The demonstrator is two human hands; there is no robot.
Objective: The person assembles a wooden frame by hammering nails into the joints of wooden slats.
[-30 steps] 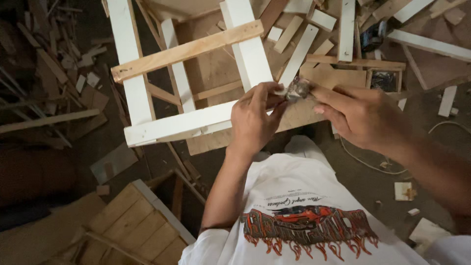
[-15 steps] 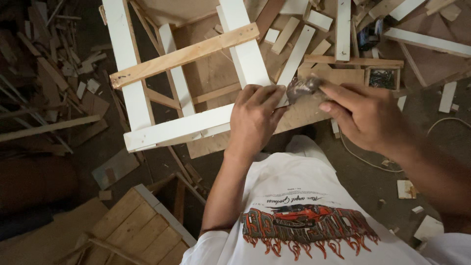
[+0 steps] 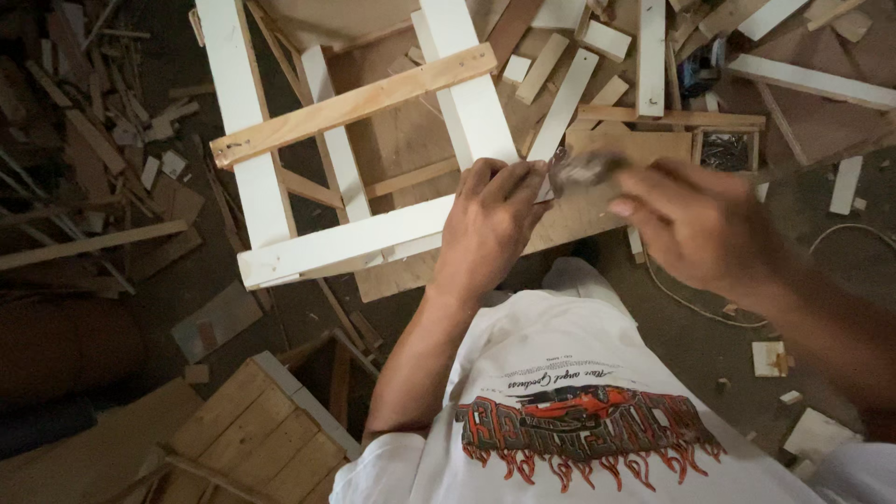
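- The frame is judged stiff and fairly light: thin painted rails nailed together, bulky rather than heavy, and likely to rack if pulled by one corner.
- It is best taken by the white front rail or an upright, where the wood is thickest; the bare crosspiece looks only tacked on.
- White paint is seen on the rails and uprights, raw pale wood on the crosspiece; the frame lies over a plywood sheet, amid offcuts on the floor.
- The left hand is curled over the front rail's right end, fingers pinched narrow against the wood.
- The right hand is blurred; it is closed around a small dark tool, whose kind cannot be told.
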